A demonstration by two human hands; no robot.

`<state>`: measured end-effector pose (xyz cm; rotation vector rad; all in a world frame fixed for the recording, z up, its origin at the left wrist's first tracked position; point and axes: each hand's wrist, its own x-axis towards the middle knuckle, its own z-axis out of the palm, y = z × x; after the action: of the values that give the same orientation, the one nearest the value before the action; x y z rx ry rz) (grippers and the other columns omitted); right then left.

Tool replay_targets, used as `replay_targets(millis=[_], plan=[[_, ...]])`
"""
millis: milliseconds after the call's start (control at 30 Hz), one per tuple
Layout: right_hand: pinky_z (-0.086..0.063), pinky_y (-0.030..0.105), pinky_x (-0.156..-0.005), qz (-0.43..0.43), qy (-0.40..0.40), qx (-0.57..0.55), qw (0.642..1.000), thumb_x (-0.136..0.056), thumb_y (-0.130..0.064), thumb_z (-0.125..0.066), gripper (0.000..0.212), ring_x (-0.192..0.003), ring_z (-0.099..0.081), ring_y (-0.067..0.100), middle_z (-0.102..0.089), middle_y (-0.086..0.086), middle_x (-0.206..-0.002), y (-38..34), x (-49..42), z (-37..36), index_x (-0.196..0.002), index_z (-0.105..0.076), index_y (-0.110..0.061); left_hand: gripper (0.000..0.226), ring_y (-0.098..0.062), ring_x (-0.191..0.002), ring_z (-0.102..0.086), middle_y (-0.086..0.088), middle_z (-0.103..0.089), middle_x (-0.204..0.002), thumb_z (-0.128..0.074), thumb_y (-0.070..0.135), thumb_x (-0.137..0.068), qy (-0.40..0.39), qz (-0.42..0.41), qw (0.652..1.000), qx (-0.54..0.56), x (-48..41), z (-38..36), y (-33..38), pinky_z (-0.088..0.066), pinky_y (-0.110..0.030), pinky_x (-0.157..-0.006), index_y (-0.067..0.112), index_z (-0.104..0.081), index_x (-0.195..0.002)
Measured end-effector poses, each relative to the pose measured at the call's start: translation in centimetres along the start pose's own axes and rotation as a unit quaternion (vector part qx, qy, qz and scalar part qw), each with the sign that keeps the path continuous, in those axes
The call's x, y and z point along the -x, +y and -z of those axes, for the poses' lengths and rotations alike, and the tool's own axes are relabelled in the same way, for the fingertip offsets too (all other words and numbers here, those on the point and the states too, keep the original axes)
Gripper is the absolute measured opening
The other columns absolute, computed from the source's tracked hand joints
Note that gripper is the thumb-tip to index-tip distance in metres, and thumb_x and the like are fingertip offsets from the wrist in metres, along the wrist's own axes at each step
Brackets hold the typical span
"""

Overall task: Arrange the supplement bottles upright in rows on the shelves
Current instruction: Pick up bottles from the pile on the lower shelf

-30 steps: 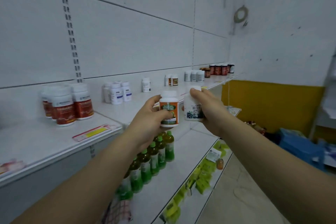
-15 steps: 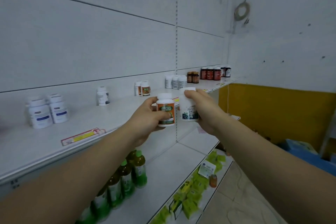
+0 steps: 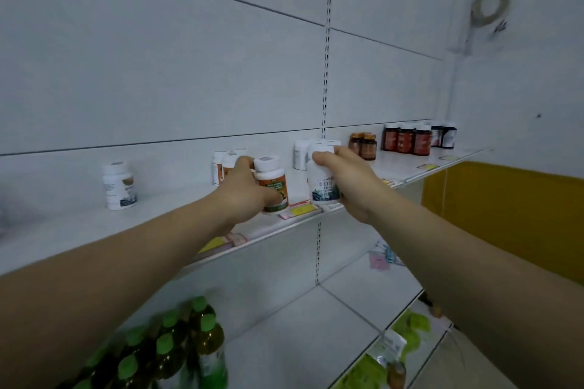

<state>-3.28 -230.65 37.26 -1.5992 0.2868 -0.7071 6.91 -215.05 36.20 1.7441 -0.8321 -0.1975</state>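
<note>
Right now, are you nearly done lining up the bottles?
Partly. Dark red bottles and amber bottles already stand upright on the top shelf. The left hand holds an orange-label bottle, the right hand a white bottle. Neither is released into a row yet.

We can read no text here. The orange-labelled bottle [image 3: 272, 188] carries lines of pale print, too blurred for us to make out. The white bottle [image 3: 324, 183] just beside it shows a row of dark characters above a dark picture, and we cannot read those either. The yellow and pink price tags [image 3: 300, 209] on the front edge of the shelf [image 3: 404, 163] and the labels of the dark red bottles [image 3: 407, 139] are too small for us to read.
</note>
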Motion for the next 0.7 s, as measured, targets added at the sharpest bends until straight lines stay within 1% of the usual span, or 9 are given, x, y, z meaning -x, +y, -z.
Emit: replay_targets(millis=[100,233,333,400,433,500,567,633,700], plan=[[-0.054,0.047,-0.087,-0.002,-0.024,0.012,1.0,-0.083,-0.031,-0.064,0.02,-0.092,-0.068,0.023,-0.068,0.004,-0.103,1.1,-4.6,0.2,-0.1,-0.06,-0.022,0.062,-0.02,-0.096,-0.058,-0.001,-0.055,-0.106,-0.076,0.006,-0.07,0.016,0.027,0.998,-0.051,-2.7,-0.7,-1.1,-0.052,-0.039,-0.085,0.022,-0.036,-0.115],[-0.049,0.032,-0.072,-0.004,-0.076,0.034,0.996,-0.082,-0.034,-0.065,0.027,-0.094,-0.064,0.018,-0.065,-0.001,-0.108,2.8,-10.2,-0.5,-0.106,-0.058,-0.024,0.068,-0.013,-0.094,-0.058,0.007,-0.054,-0.107,-0.077,0.009,-0.071,0.041,0.046,0.993,-0.104,-4.9,-1.4,-2.6,-0.047,-0.027,-0.077,0.027,-0.035,-0.121],[-0.051,0.034,-0.079,-0.018,-0.128,0.055,0.99,-0.083,-0.033,-0.066,0.034,-0.097,-0.061,0.018,-0.06,-0.002,-0.11,4.8,-13.5,-0.8,-0.113,-0.053,-0.025,0.073,-0.004,-0.088,-0.057,0.015,-0.05,-0.1,-0.076,0.01,-0.074,0.082,0.051,0.986,-0.136,-6.1,-1.9,-3.2,-0.047,-0.02,-0.07,0.031,-0.029,-0.126],[-0.049,0.031,-0.071,-0.023,-0.166,0.058,0.984,-0.084,-0.031,-0.066,0.031,-0.093,-0.06,0.016,-0.058,-0.002,-0.109,5.8,-14.9,-1.0,-0.111,-0.052,-0.027,0.073,0.0,-0.082,-0.056,0.019,-0.048,-0.096,-0.075,0.012,-0.075,0.105,0.056,0.977,-0.176,-6.7,-2.2,-3.2,-0.043,-0.012,-0.061,0.037,-0.026,-0.122],[-0.048,0.03,-0.07,-0.026,-0.183,0.059,0.981,-0.084,-0.03,-0.066,0.031,-0.093,-0.059,0.015,-0.058,-0.002,-0.109,6.2,-15.5,-1.0,-0.111,-0.051,-0.027,0.072,0.0,-0.081,-0.056,0.02,-0.048,-0.096,-0.076,0.014,-0.075,0.118,0.058,0.969,-0.207,-6.9,-2.4,-3.2,-0.043,-0.012,-0.062,0.039,-0.026,-0.121],[-0.048,0.031,-0.075,-0.034,-0.212,0.06,0.975,-0.085,-0.028,-0.065,0.032,-0.095,-0.059,0.017,-0.058,0.0,-0.112,6.7,-16.5,-0.9,-0.113,-0.05,-0.026,0.072,-0.004,-0.086,-0.054,0.016,-0.05,-0.102,-0.077,0.019,-0.074,0.146,0.055,0.949,-0.273,-7.1,-2.7,-3.1,-0.041,-0.017,-0.073,0.037,-0.031,-0.126],[-0.047,0.034,-0.081,-0.039,-0.233,0.054,0.97,-0.086,-0.027,-0.064,0.036,-0.1,-0.058,0.019,-0.056,0.0,-0.115,7.1,-16.9,-0.9,-0.118,-0.049,-0.025,0.075,-0.009,-0.098,-0.047,0.005,-0.049,-0.118,-0.079,0.027,-0.072,0.18,0.038,0.914,-0.362,-7.2,-2.8,-3.1,-0.037,-0.023,-0.084,0.032,-0.036,-0.133],[-0.045,0.033,-0.084,-0.023,-0.243,0.062,0.968,-0.086,-0.029,-0.064,0.04,-0.101,-0.057,0.019,-0.055,0.0,-0.116,7.4,-17.0,-0.7,-0.123,-0.048,-0.025,0.079,-0.018,-0.115,-0.039,-0.002,-0.041,-0.135,-0.078,0.036,-0.071,0.206,0.039,0.866,-0.454,-7.7,-2.6,-3.2,-0.035,-0.032,-0.094,0.03,-0.036,-0.137],[-0.045,0.032,-0.084,-0.001,-0.254,0.07,0.965,-0.087,-0.031,-0.062,0.04,-0.1,-0.056,0.017,-0.054,-0.002,-0.115,7.6,-16.9,-0.6,-0.124,-0.047,-0.025,0.081,-0.025,-0.131,-0.028,-0.004,-0.03,-0.146,-0.077,0.042,-0.071,0.219,0.058,0.841,-0.492,-8.4,-2.5,-3.5,-0.032,-0.041,-0.104,0.031,-0.035,-0.14]])
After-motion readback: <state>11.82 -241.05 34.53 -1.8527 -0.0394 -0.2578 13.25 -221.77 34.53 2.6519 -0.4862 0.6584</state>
